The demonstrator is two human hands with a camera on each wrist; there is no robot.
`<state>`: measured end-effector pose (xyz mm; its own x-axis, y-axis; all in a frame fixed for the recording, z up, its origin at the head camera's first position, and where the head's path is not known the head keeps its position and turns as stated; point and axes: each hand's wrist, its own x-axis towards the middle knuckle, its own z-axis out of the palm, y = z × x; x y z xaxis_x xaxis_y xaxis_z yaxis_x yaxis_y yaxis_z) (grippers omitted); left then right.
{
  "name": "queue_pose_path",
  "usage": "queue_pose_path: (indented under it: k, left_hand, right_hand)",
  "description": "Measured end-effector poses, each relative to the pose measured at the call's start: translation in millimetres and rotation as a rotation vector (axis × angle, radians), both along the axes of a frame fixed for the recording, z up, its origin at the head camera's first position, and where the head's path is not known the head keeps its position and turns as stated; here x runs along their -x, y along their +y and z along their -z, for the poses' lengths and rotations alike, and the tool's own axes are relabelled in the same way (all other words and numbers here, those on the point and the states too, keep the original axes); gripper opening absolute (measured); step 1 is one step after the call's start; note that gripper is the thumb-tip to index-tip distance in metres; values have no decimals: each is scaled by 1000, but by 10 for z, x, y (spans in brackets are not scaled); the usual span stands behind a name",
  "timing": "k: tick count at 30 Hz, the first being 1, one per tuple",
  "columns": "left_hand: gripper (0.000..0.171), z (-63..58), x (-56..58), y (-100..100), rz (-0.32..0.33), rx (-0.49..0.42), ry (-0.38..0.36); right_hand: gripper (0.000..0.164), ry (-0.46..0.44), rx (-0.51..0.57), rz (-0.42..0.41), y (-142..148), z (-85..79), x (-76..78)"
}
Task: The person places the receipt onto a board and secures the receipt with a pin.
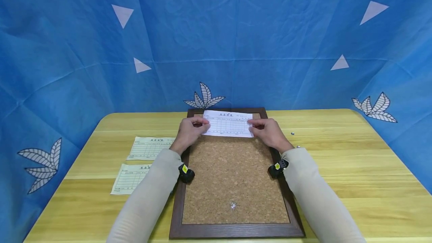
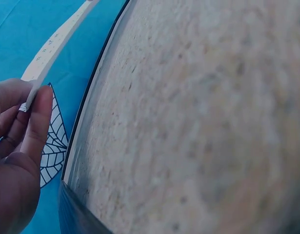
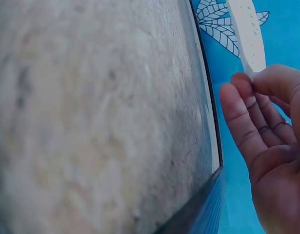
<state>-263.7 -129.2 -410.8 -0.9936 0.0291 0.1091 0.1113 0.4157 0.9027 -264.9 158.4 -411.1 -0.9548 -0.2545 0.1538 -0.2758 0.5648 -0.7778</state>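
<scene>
A white printed form slip [image 1: 227,123] is held level between both hands over the top end of a framed cork board [image 1: 233,175]. My left hand [image 1: 191,132] pinches the slip's left edge between thumb and fingers. At the right edge, my right hand [image 1: 268,132] pinches it the same way. In the left wrist view the slip [image 2: 57,46] appears nearly edge-on above the left hand [image 2: 18,146]. The right wrist view shows the slip [image 3: 250,36] standing apart from the cork, with the right hand [image 3: 274,131] gripping its end.
Two pale green form slips [image 1: 148,149] lie left of the board, partly behind the left sleeve. A small metallic piece [image 1: 292,133] sits on the wooden table [image 1: 354,171] to the right. A clear, shiny cluster [image 1: 233,206] lies low on the cork. Blue patterned cloth [image 1: 236,40] hangs behind.
</scene>
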Motion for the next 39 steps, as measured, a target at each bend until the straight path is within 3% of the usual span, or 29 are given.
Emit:
queue_pose_path:
  k: [11,23,39]
  left_hand:
    - [8,-12,-7,-5,17,52,-42]
    - [8,13,1,-14,26,62,-109]
    - [5,-45,-12,9,3,211,-109]
  right_hand:
    - [30,54,-20,-66,18,19,-23]
    - [31,35,-146,-64,-5,24,3]
    - [33,-5,-221,-94,-17,14,12]
